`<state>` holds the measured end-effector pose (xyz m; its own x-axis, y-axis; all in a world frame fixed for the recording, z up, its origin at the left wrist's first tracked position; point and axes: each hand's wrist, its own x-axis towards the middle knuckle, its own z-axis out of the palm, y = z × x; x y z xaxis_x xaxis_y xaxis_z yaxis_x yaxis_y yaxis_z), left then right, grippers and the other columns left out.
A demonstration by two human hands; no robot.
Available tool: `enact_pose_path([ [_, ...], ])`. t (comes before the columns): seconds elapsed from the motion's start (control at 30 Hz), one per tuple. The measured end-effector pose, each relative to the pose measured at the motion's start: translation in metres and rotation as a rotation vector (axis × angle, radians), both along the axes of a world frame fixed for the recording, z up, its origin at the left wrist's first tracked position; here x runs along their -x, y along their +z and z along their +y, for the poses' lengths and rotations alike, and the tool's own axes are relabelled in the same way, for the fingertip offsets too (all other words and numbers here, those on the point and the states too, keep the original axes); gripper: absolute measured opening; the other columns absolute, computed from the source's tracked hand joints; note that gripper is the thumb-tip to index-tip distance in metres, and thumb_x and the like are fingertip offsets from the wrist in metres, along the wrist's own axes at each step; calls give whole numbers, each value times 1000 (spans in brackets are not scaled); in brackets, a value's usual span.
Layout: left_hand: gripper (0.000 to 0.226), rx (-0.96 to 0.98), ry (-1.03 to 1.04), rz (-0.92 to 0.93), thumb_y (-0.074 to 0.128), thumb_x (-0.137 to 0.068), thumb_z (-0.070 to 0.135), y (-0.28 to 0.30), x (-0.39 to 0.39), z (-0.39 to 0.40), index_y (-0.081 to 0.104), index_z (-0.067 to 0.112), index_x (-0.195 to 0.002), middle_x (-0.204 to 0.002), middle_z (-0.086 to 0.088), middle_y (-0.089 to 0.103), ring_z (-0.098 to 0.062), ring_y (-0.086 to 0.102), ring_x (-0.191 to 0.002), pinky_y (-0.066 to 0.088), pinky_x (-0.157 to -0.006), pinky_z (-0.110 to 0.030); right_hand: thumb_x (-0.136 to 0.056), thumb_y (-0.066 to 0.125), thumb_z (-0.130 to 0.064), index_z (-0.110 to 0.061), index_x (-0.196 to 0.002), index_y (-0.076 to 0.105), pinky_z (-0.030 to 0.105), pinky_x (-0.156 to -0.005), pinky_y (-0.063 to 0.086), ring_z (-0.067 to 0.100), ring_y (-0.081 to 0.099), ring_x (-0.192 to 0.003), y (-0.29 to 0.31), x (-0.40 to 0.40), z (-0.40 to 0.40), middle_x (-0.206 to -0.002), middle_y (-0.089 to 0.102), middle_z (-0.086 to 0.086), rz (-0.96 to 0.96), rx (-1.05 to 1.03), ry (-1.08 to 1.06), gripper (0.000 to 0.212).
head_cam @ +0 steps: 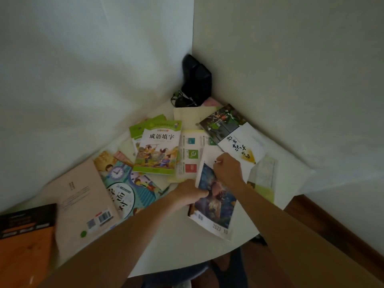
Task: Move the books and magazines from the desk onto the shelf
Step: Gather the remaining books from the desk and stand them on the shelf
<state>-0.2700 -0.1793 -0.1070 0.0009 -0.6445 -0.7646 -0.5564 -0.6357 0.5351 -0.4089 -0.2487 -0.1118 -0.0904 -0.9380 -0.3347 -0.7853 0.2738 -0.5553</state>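
**Both hands on one magazine amid a scatter of books**

The left hand grips the left edge of a magazine with a dark blue painted cover; its thumb lies curled over the cover and the fingers go underneath. The right hand is closed at the magazine's top edge, fingers curled down onto the white margin of the cover; it appears to pinch that edge, though the fingertips are hidden under the knuckles. The magazine lies on the white desk at about 5 o'clock from the middle of the pile, its far end tilted up slightly.

Counting what can be told apart on the desk:

- one green-bordered book with a cartoon cover, at 12 o'clock from the left hand, with another green book partly under it;
- one teal book with a clock picture, at 9 o'clock;
- one pale pink book, back cover up, touching the teal one, further to 9 o'clock;
- one orange and black book, at the 8 o'clock edge;
- one open booklet with coloured squares, at 12 o'clock;
- one white book with a plant photo, at 1 o'clock;
- one pale green book, at 3 o'clock from the right hand.

More covers lie beneath these, too hidden to count. A black speaker stands in the wall corner at 12 o'clock.
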Motion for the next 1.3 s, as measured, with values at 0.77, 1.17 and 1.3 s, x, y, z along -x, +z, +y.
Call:
enact_pose_path([
  [0.77, 38, 475, 967, -106, 44, -104, 6, 17, -148, 4, 49, 3, -141, -125, -18, 57, -29, 52, -106, 38, -86, -32, -68, 79, -65, -27, -158, 12, 54, -119, 19, 40, 8, -150, -15, -91, -8, -162, 4, 17, 311, -29, 571, 118],
  [1.17, 40, 462, 938, -293, 44, -106, 13, 33, -156, 17, 43, 2, -145, -143, -27, 48, -44, 47, -126, 36, -103, -39, -87, 64, -19, -17, -125, 60, 31, -87, 52, 22, 62, -107, 8, -85, 8, -129, 59, 6, 341, 357, 665, 37],
  [1.3, 43, 493, 989, -275, 43, -104, 13, 34, -163, 24, 43, 12, -147, -138, -25, 55, -45, 54, -121, 41, -104, -48, -96, 54, -4, -13, -126, 64, 40, -74, 59, 26, 72, -88, 49, -99, 2, -105, 73, 9, 181, 566, 357, 33],
])
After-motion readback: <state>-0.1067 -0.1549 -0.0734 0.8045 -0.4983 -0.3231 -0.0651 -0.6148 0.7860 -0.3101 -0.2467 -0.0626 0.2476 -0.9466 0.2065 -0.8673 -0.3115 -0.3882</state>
